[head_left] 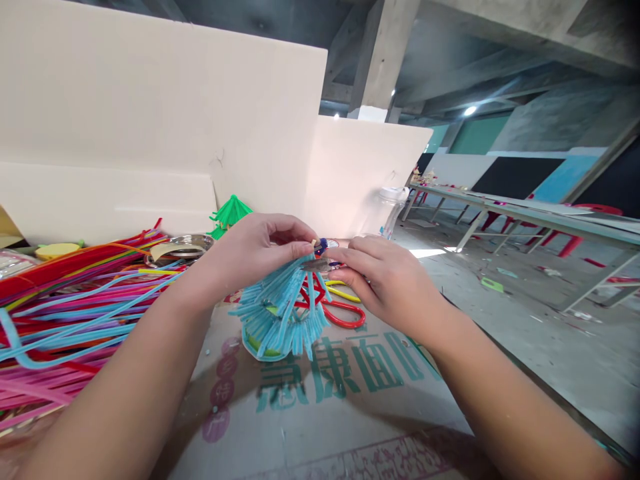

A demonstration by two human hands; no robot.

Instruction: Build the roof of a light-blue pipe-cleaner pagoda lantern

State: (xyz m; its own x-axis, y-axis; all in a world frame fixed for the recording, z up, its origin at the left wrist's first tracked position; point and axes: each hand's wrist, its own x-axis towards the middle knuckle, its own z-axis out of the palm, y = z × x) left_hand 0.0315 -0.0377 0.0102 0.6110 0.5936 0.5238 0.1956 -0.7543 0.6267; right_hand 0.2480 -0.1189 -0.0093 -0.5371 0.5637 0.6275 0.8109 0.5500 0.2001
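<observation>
A light-blue pipe-cleaner model (280,313), shaped like a tiered, fringed roof, stands on the cardboard below my hands. My left hand (267,250) is closed in a pinch at its top, beside a small dark blue piece (321,246). From the right, my right hand (383,277) reaches in with thumb and forefinger pinched close to that piece; exactly what lies between them is partly hidden. A grey, blade-like part (315,265) shows by the right fingertips. Red pipe-cleaner struts appear inside the model. A red loop handle (346,315) lies behind it.
Bundles of coloured pipe cleaners (95,313) fill the left side. Behind stand a metal bowl (185,248), a green roof-shaped model (233,212) and a clear bottle (390,207) against white boards (160,100). Printed cardboard (350,413) covers the work surface. Long tables (530,217) stand at right.
</observation>
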